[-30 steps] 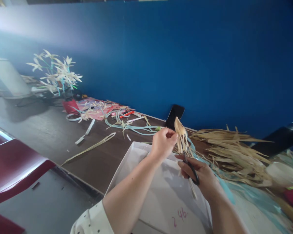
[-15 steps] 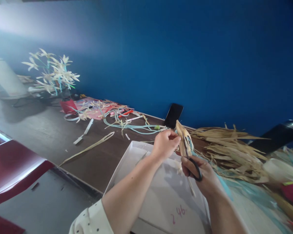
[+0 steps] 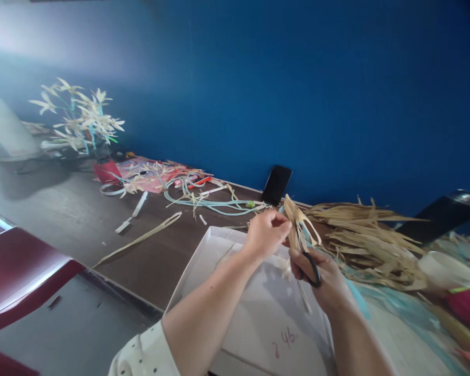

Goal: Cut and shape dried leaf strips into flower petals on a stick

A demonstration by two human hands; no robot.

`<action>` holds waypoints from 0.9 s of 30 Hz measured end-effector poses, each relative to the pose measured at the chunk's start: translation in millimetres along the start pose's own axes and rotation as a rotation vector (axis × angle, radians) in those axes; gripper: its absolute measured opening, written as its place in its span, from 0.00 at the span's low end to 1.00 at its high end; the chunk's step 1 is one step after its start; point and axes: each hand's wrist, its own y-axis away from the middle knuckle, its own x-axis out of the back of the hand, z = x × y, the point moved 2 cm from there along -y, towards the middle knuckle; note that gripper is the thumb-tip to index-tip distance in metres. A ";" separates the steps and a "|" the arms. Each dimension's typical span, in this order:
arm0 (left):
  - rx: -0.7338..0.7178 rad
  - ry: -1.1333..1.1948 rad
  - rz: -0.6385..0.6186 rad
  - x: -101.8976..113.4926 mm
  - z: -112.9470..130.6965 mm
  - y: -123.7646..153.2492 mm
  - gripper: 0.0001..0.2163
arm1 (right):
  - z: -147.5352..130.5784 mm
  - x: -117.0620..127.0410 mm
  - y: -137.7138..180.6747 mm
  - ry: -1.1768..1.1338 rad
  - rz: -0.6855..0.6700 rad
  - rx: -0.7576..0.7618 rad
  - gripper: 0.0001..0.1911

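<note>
My left hand (image 3: 264, 235) is closed, pinching a dried tan husk piece (image 3: 295, 222) that stands up above a white shallow box (image 3: 215, 261). My right hand (image 3: 321, 279) grips black-handled scissors (image 3: 311, 266), whose blades reach up into the husk's lower strips. Thin strips hang from the husk over the box. Both hands work close together, just above the box's far edge.
A heap of dried husks (image 3: 368, 237) lies to the right on the dark table (image 3: 74, 219). A black phone (image 3: 276, 185) leans on the blue wall. Pale cords and strips (image 3: 207, 201), a husk-flower bouquet (image 3: 80, 117), a white bowl (image 3: 442, 269) and a red chair (image 3: 19, 277) are around.
The husk has tilted and dropped slightly towards the scissors, and my right hand has risen closer to my left. A cut strip now curls out on the right.
</note>
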 end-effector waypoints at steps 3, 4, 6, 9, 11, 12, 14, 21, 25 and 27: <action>0.001 0.024 0.009 -0.6 0.1 0.5 0.08 | 1.2 0.7 -0.1 0.020 0.008 0.010 0.18; 0.005 0.032 0.012 -1.0 0.0 0.7 0.08 | 1.4 0.8 -0.1 0.029 0.011 0.011 0.18; 0.010 0.044 0.015 -1.7 -0.1 0.9 0.08 | 1.8 0.8 0.1 0.040 0.015 0.011 0.18; 0.004 0.041 0.017 -2.1 0.5 1.1 0.07 | 2.4 0.4 0.1 0.027 0.022 0.004 0.18; 0.000 0.035 0.019 -1.7 1.5 1.2 0.07 | 2.5 0.1 0.1 0.017 0.028 -0.007 0.19; 0.000 0.032 0.021 -1.4 2.0 1.3 0.07 | 2.3 0.0 0.1 0.019 0.029 -0.012 0.19; 0.001 0.027 0.021 -0.6 3.0 1.5 0.07 | 1.8 0.1 0.1 0.035 0.029 -0.017 0.20; 0.003 0.001 0.019 0.4 1.0 1.0 0.07 | 1.3 -0.6 -0.2 0.042 -0.001 0.010 0.18; -0.025 -0.032 0.053 2.6 -1.8 -1.0 0.08 | -0.5 -1.5 -0.4 0.003 0.011 0.022 0.15; -0.035 -0.045 0.077 4.3 -2.5 -2.4 0.08 | -0.7 -1.2 -1.1 -0.040 0.033 0.025 0.12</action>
